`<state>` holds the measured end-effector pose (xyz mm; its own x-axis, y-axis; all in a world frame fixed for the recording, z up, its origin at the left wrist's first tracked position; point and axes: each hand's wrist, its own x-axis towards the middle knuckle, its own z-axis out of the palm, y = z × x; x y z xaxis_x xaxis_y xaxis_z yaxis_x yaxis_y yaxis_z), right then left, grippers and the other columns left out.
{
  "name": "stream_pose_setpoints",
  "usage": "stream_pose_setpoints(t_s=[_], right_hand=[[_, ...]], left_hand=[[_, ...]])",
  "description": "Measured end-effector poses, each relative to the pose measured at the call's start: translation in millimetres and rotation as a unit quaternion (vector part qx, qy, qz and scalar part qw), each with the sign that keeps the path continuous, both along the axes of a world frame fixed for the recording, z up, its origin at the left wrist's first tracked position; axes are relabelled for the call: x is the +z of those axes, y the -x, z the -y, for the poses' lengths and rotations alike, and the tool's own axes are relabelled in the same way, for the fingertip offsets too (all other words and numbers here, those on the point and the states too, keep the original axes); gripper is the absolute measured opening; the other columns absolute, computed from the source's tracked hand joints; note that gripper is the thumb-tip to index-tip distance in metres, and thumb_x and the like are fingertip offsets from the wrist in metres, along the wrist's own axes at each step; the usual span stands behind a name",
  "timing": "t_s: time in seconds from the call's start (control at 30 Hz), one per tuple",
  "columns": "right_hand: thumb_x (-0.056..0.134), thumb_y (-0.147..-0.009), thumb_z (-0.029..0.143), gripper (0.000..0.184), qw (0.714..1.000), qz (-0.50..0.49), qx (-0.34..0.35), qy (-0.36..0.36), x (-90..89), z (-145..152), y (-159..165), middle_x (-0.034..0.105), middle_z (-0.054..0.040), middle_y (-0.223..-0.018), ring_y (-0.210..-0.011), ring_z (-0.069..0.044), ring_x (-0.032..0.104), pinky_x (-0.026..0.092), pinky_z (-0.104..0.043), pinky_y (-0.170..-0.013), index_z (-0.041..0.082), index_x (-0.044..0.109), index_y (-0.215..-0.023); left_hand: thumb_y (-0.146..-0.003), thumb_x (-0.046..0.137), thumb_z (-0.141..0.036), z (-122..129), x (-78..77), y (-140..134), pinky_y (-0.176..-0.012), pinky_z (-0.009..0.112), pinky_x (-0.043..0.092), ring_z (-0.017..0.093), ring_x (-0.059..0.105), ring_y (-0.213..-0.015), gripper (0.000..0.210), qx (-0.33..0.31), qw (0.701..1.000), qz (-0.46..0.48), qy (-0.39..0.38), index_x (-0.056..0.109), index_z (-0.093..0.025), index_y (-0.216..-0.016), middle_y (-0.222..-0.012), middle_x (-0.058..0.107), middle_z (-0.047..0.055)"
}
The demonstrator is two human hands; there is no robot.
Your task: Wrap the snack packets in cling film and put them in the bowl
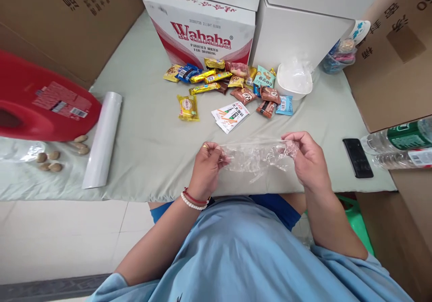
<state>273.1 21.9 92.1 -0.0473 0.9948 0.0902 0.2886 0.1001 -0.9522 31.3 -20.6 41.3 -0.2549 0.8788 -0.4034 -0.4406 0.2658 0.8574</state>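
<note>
A piece of clear, thin, crinkled plastic is stretched between my two hands above the front of the table. Its upper edge runs straight and taut, while loose folds hang below; whether it is a bag or a cover I cannot tell. My left hand pinches one end, with a red and a white bracelet at the wrist. At the other end, my right hand grips the plastic between thumb and fingers. Just beyond lie white snack packets, a yellow packet and a pile of small wrapped snacks.
Behind the snacks stand a Wahaba-style printed carton and a white bowl holding clear plastic. To the left are a white roll, a red jug and several brown nuts. A phone and plastic bottles lie right.
</note>
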Motion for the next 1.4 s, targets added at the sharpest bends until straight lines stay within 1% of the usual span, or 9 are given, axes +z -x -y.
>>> stream_pose_setpoints(t_s=[0.1, 0.23, 0.37, 0.5, 0.63, 0.83, 1.07, 1.3, 1.4], right_hand=[[0.079, -0.084, 0.053, 0.034, 0.984, -0.136, -0.041, 0.105, -15.4, -7, 11, 0.066, 0.0004, -0.082, -0.065, -0.014, 0.060, 0.053, -0.026, -0.057, 0.026, 0.062, -0.097], [0.090, -0.071, 0.054, 0.046, 0.966, -0.164, 0.023, 0.198, -10.5, -23, 12, 0.051, 0.0075, -0.060, -0.042, -0.006, 0.037, 0.023, -0.019, -0.036, 0.024, 0.064, -0.093], [0.089, -0.069, 0.053, 0.045, 0.956, -0.142, 0.087, 0.243, -22.1, -46, 21, 0.048, 0.0087, -0.056, -0.041, -0.005, 0.031, 0.017, -0.020, -0.037, 0.022, 0.065, -0.090], [0.077, -0.076, 0.055, 0.036, 0.977, -0.050, 0.088, 0.188, -63.7, -61, 50, 0.052, 0.0063, -0.057, -0.045, -0.009, 0.038, 0.028, -0.023, -0.043, 0.022, 0.062, -0.080], [0.065, -0.083, 0.054, 0.031, 0.986, 0.029, 0.079, 0.141, -88.8, -61, 74, 0.054, 0.0050, -0.058, -0.049, -0.013, 0.046, 0.035, -0.026, -0.048, 0.023, 0.062, -0.080], [0.058, -0.089, 0.057, 0.035, 0.989, 0.055, 0.065, 0.118, -84.9, -59, 80, 0.056, 0.0046, -0.060, -0.051, -0.014, 0.048, 0.037, -0.028, -0.054, 0.024, 0.058, -0.078], [0.052, -0.093, 0.057, 0.039, 0.981, 0.188, -0.005, 0.045, -95.9, -65, 38, 0.055, 0.0031, -0.064, -0.062, -0.016, 0.050, 0.037, -0.029, -0.062, 0.023, 0.060, -0.077], [0.064, -0.084, 0.064, 0.059, 0.967, 0.237, 0.019, 0.085, -97.8, -78, 40, 0.072, -0.0026, -0.093, -0.078, -0.019, 0.062, 0.046, -0.032, -0.076, 0.021, 0.065, -0.123], [0.071, -0.076, 0.066, 0.065, 0.969, 0.216, -0.002, 0.123, -95.8, -98, 55, 0.070, -0.0015, -0.087, -0.077, -0.020, 0.062, 0.047, -0.032, -0.072, 0.020, 0.066, -0.121]], left_hand=[[-0.076, 0.083, -0.039, 6, 24.7, 12, -0.051, 0.020, 0.040, 0.004, 0.036, -0.047, 0.037, -0.086, 0.995, 0.050, 0.021, 0.052, -0.023, -0.086, -0.065, 0.048, -0.009], [-0.065, 0.094, -0.044, 6, 51.1, 59, -0.044, 0.022, 0.032, 0.006, 0.032, -0.044, 0.042, -0.290, 0.955, 0.007, 0.058, 0.062, -0.023, -0.083, -0.058, 0.042, -0.008], [-0.068, 0.088, -0.047, -17, 43.8, 107, -0.054, 0.025, 0.045, 0.012, 0.049, -0.056, 0.041, -0.363, 0.910, -0.197, 0.041, 0.066, -0.021, -0.091, -0.068, 0.054, -0.004], [-0.080, 0.072, -0.027, -37, 23.9, 122, -0.082, 0.045, 0.057, 0.027, 0.065, -0.088, 0.019, -0.219, 0.776, -0.591, 0.038, 0.070, -0.016, -0.096, -0.093, 0.065, 0.009], [-0.091, 0.049, -0.010, -25, 29.0, 97, -0.111, 0.056, 0.045, 0.036, 0.051, -0.130, 0.034, -0.049, 0.698, -0.714, 0.003, 0.067, -0.010, -0.121, -0.135, 0.056, 0.021], [-0.102, 0.046, -0.016, 6, 5.8, 42, -0.100, 0.045, 0.052, 0.028, 0.065, -0.119, 0.028, -0.265, 0.553, -0.749, -0.251, 0.071, -0.019, -0.114, -0.121, 0.073, 0.012], [-0.107, 0.048, -0.041, 19, -63.9, 61, -0.127, 0.064, 0.025, 0.033, 0.040, -0.156, 0.057, -0.275, 0.586, -0.748, -0.144, 0.044, -0.018, -0.159, -0.168, 0.042, 0.018], [-0.109, 0.035, -0.049, 11, -60.9, 72, -0.129, 0.067, 0.015, 0.032, 0.032, -0.160, 0.060, -0.281, 0.591, -0.746, -0.122, 0.040, -0.021, -0.162, -0.172, 0.035, 0.015], [-0.109, 0.034, -0.050, 11, -61.4, 72, -0.129, 0.069, 0.012, 0.033, 0.031, -0.161, 0.059, -0.300, 0.578, -0.746, -0.138, 0.042, -0.025, -0.162, -0.174, 0.031, 0.013]])
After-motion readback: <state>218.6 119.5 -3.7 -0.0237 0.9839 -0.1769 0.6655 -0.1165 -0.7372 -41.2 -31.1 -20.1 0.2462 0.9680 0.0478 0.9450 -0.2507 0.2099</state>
